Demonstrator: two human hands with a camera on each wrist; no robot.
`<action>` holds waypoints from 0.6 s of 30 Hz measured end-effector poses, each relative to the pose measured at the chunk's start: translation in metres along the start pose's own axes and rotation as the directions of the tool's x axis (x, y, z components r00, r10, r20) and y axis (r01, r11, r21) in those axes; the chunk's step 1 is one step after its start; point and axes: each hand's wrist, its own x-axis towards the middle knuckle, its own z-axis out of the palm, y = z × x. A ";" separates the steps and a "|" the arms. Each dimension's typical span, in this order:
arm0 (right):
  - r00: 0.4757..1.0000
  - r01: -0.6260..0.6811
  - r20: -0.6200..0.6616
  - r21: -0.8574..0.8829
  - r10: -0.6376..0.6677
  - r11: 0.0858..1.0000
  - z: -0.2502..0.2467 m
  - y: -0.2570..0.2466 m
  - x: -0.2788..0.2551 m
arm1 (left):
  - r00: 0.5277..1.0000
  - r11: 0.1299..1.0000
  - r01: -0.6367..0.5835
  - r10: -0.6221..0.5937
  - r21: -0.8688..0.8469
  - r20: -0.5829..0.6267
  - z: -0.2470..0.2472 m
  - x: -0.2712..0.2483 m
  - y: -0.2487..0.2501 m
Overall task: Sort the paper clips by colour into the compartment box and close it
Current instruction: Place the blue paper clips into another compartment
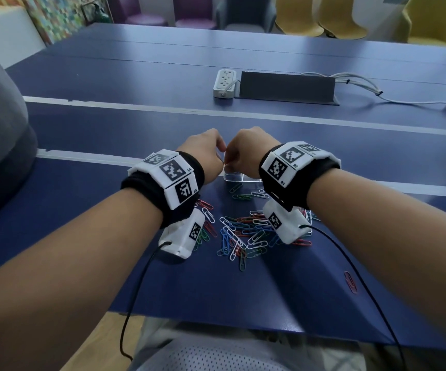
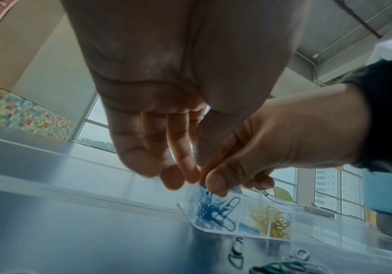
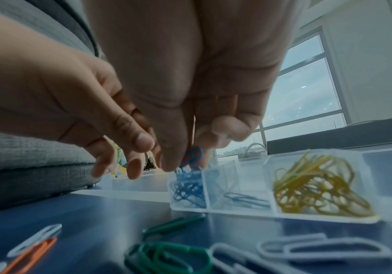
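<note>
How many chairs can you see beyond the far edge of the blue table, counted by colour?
Purple chairs: 2
Grey chair: 1
Yellow chairs: 3
Total: 6, all partly cut off by the top of the head view.

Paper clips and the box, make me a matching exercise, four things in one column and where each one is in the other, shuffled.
Things
1. blue paper clip
2. yellow paper clips
3. green paper clips
4. power strip

Places
A. loose on the table, in front of the compartment box
B. far side of the table, beside a dark panel
C. pinched by the right hand, above the box's blue compartment
D. heaped in an end compartment of the box

Pairs: 1-C, 2-D, 3-A, 4-B
</note>
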 end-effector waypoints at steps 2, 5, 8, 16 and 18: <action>1.000 0.008 -0.022 0.031 -0.007 0.999 -0.003 0.001 0.000 | 1.000 1.000 -0.007 0.008 0.024 -0.010 0.000 0.001 -0.001; 0.997 0.013 -0.079 0.060 -0.008 0.998 -0.010 0.003 -0.001 | 1.000 0.999 -0.022 0.022 0.049 -0.007 0.001 0.000 0.000; 0.996 -0.011 -0.086 0.106 0.020 0.994 -0.018 0.006 -0.005 | 0.999 0.993 -0.052 0.052 0.107 0.001 0.003 -0.002 0.002; 0.986 -0.118 -0.087 0.244 0.143 0.963 -0.031 0.018 -0.011 | 0.995 0.975 -0.097 0.098 0.201 0.006 0.007 0.000 0.009; 0.982 -0.126 -0.103 0.250 0.156 0.960 -0.034 0.020 -0.012 | 0.994 0.970 -0.103 0.105 0.219 0.002 0.008 0.002 0.010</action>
